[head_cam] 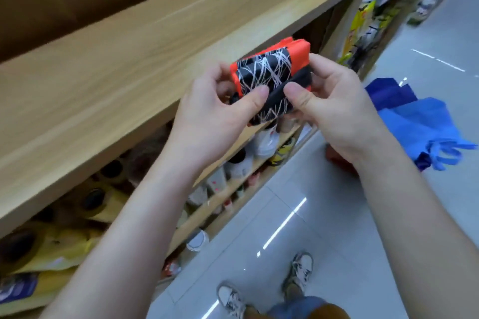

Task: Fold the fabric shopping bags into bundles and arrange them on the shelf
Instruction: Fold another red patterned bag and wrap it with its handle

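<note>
A: Up in the air, just near of the wooden shelf [116, 65], holding a folded bundle [269, 70]: orange, with a black scribble-print wrap.

B: Gripped from both ends?

A: Yes: left hand [215, 111] curled round the left end, thumb pressed flat on the print. Then right hand [339, 111] curled round the right end, thumb pinching the black band [298, 83]. Both clamped firmly on it.

B: Why thumbs so close together in the middle?

A: Probably to keep the wrap tight while stretching that band over the folds. Looks like the securing step. Cannot tell whether tucked in underneath; hidden by the fingers.

B: And held off the shelf rather than resting on it?

A: Likely easier to squeeze from both ends that way. Close enough to the board, too, for a short reach far and left when setting down.

B: Anything waiting?

A: Over on the floor [324, 215] to the right, blue fabric bags [420, 122], lying loose and unfolded, handles sprawled. Also something orange [337, 160] near them, mostly hidden behind the right wrist. Cannot say what.

B: So partway through?

A: Judging so: one bundle nearly done, more to fold.
</note>
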